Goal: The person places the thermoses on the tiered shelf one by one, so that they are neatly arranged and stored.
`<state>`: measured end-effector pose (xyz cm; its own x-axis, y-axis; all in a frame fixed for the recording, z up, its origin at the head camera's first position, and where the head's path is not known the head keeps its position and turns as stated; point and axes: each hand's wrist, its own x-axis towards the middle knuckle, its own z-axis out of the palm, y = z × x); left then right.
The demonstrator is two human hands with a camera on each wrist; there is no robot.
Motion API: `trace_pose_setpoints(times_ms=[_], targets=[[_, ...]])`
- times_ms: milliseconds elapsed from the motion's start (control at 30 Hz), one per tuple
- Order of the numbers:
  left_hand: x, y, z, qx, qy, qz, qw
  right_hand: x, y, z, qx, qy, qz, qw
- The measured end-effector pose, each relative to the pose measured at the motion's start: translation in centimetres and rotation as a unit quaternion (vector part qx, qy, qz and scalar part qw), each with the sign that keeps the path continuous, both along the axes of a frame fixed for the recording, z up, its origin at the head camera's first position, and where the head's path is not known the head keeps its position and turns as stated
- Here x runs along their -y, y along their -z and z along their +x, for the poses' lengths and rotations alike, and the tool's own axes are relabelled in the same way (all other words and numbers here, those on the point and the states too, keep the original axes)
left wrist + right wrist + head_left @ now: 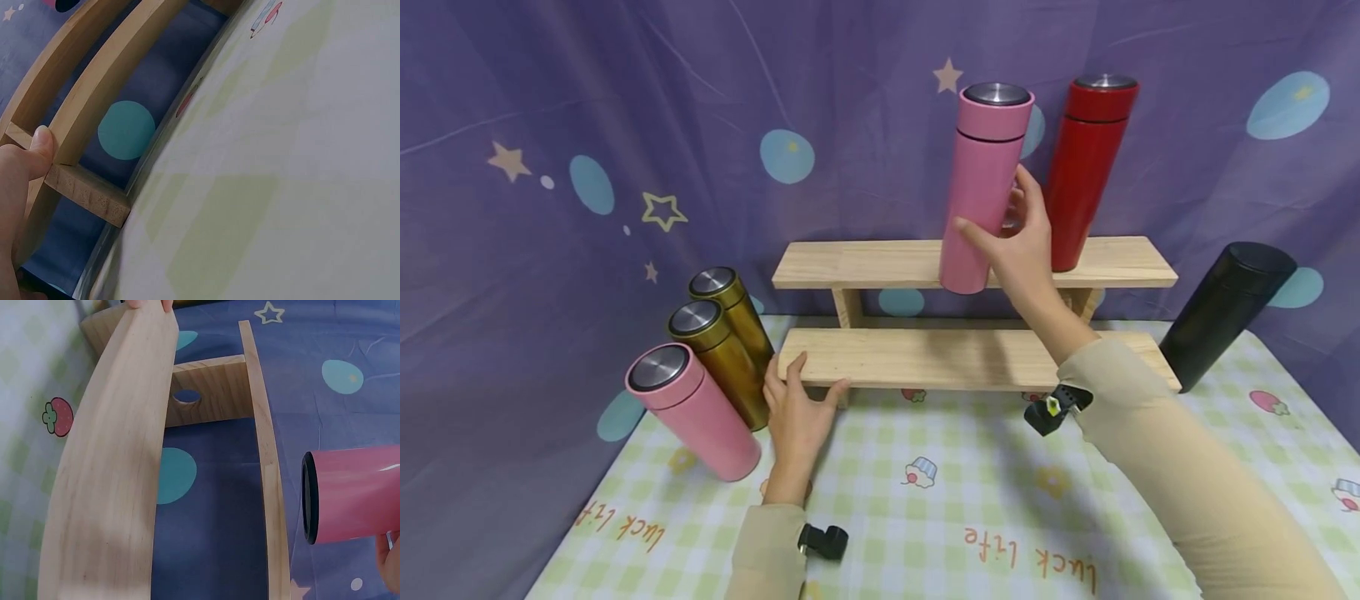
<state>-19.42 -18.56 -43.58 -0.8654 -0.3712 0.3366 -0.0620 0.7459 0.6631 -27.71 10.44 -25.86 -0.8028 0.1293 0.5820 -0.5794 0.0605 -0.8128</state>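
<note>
My right hand (1024,246) grips a pink thermos flask (983,175) by its lower half, thumb across the front. In the right wrist view a gap shows between the flask's dark base ring (309,497) and the upper board (262,425), so it hangs just over the two-tier wooden shelf (865,265). Beside it on the upper board stands a red thermos flask (1088,175). At the left end of the lower board (910,358), my left hand (797,412) holds on, its thumb (42,147) against the front edge.
Left of the shelf stand two gold thermos flasks (741,317) and another pink flask (696,417) on the checkered cloth (880,500). A black flask (1225,317) stands to the right. Behind everything hangs a purple curtain (850,83).
</note>
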Motion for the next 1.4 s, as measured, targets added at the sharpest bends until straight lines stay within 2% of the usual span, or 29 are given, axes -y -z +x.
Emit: trace_pose_setpoints(times_ms=[267, 600, 1400], targets=[[0.0, 0.0, 0.1, 0.004, 0.001, -0.001, 1.0, 0.6, -0.7, -1.4, 0.003, 0.006, 0.017, 1.0], [0.1, -0.1, 0.1, 0.001, 0.0, -0.001, 1.0, 1.1, -1.1, -2.9, -0.004, 0.022, 0.067, 0.998], [0.0, -0.2, 0.2, 0.007, 0.005, 0.001, 1.0, 0.4, -0.3, -4.6, 0.03, 0.068, 0.06, 0.995]])
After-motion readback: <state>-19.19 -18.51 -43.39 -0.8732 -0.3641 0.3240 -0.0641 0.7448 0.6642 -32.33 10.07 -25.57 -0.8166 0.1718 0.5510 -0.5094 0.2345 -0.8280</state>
